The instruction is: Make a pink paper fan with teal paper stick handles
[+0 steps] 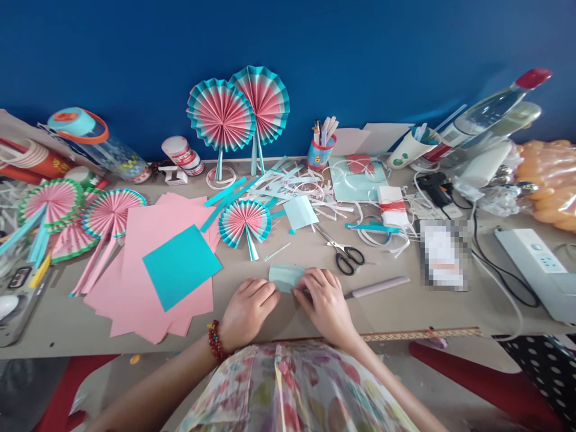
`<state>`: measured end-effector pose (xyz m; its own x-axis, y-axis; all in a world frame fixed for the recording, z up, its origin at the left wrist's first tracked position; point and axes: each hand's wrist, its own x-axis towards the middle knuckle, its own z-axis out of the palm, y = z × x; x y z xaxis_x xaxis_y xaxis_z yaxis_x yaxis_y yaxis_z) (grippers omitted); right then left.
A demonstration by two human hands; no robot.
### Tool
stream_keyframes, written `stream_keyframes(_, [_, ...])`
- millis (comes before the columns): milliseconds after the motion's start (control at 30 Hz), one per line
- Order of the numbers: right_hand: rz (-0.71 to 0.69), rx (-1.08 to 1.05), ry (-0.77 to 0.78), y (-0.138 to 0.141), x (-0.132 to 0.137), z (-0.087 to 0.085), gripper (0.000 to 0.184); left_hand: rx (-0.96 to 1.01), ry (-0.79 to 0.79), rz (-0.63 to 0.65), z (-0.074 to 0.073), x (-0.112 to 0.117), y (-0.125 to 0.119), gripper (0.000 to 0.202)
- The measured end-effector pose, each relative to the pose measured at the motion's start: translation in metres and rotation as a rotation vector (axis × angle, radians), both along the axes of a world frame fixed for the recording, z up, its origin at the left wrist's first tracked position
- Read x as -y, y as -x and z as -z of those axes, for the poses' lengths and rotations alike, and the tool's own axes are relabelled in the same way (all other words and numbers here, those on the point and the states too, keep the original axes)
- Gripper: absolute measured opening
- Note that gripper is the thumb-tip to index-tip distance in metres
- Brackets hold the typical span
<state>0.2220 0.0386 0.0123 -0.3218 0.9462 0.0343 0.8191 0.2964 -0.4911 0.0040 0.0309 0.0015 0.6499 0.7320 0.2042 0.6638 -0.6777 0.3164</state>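
A small pale green paper piece (287,278) lies near the table's front edge between my two hands. My left hand (252,309) has its curled fingers pressed on the paper's left end. On the right end, my right hand (324,300) grips the paper with bent fingers, and its thumb is partly hidden. Beyond the hands stands a small pleated paper fan (245,223) in pink, white and teal. Black-handled scissors (345,255) rest to the right of it. A grey-handled craft knife (380,287) sits right beside my right hand.
Pink sheets (157,252) with a teal square (182,267) on top spread at left. Paper strips (288,186) heap at the back. Two large fans (220,114) lean on the blue wall. A power strip (540,258), cables and a glue gun (435,191) occupy the right.
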Motion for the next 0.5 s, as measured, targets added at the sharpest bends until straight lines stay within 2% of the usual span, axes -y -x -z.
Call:
stream_keyframes(100, [-0.009, -0.008, -0.004, 0.0, 0.001, 0.0, 0.007, -0.082, 0.006, 0.013, 0.0, 0.0, 0.001, 0.031])
stream_keyframes(200, [-0.046, 0.003, -0.062, 0.0, 0.004, 0.0, 0.013, -0.148, -0.01, 0.033, 0.0, -0.001, 0.001, 0.038])
stream_keyframes(367, [-0.183, 0.084, -0.221, -0.008, 0.012, 0.0, 0.024, -0.177, -0.044, 0.047, -0.002, -0.003, -0.001, 0.037])
stream_keyframes(500, [-0.23, 0.158, -0.239, -0.018, 0.018, -0.001, 0.029, -0.183, -0.085, 0.01, -0.002, -0.001, 0.004, 0.039])
